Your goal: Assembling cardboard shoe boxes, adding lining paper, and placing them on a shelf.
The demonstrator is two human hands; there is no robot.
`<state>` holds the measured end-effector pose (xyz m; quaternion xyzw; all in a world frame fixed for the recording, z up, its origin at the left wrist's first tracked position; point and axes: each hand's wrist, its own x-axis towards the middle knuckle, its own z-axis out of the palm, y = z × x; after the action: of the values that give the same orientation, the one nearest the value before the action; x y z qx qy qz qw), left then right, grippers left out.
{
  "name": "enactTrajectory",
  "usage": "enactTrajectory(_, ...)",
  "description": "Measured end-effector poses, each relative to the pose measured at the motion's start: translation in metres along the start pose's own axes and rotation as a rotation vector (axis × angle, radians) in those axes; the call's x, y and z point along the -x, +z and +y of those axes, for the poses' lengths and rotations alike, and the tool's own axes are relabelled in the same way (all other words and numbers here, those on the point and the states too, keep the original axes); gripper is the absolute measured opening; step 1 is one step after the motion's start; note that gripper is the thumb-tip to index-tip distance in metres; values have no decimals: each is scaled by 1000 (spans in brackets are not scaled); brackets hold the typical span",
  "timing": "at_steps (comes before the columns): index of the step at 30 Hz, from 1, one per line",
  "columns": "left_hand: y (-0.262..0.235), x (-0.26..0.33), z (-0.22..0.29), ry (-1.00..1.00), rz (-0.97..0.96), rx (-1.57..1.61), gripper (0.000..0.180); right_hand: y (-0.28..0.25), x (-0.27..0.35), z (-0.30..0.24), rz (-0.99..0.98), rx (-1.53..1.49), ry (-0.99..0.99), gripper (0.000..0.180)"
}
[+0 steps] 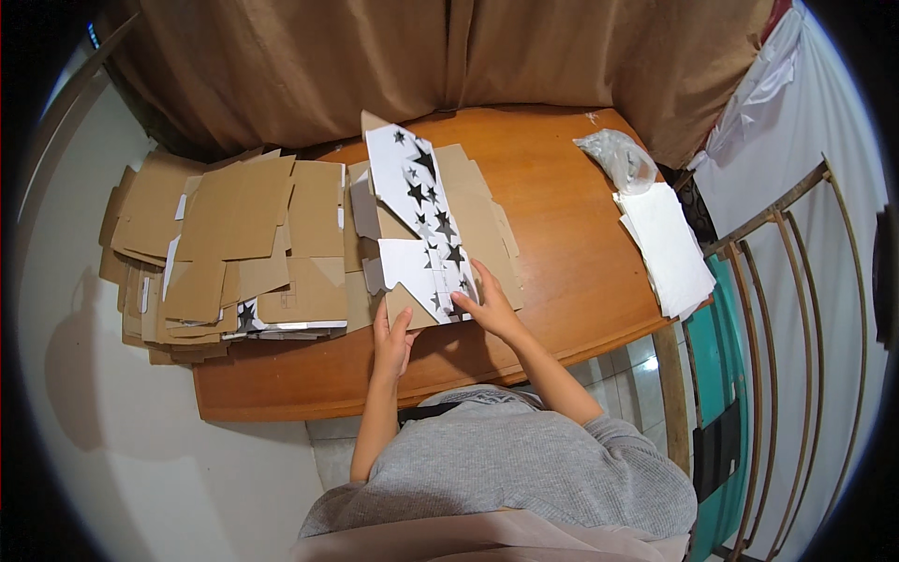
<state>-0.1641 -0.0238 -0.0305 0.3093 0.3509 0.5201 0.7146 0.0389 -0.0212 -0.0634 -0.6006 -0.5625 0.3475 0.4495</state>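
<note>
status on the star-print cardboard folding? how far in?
Done: no finished piece is visible. In hand: one white star-print cardboard blank lies on the wooden table, left hand on its near brown flap, right hand pressing its near end. Left: the large pile of flat cardboard blanks on the person's left.

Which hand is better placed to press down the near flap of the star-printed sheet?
Probably the right hand: its fingers already rest on the star-printed sheet at its near end. The left hand sits lower, on the brown cardboard corner.
</note>
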Motion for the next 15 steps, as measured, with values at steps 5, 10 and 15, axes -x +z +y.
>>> enactTrajectory(5,38,11,-14,7,13,-22,42,-17,10,-43,-32,-305,28,101)
enactTrajectory(10,83,15,-29,11,-87,-82,39,-46,12,-17,-30,-159,-61,98)
enactTrajectory(15,115,15,-53,25,-175,-84,39,-96,27,-41,-27,-139,-13,89)
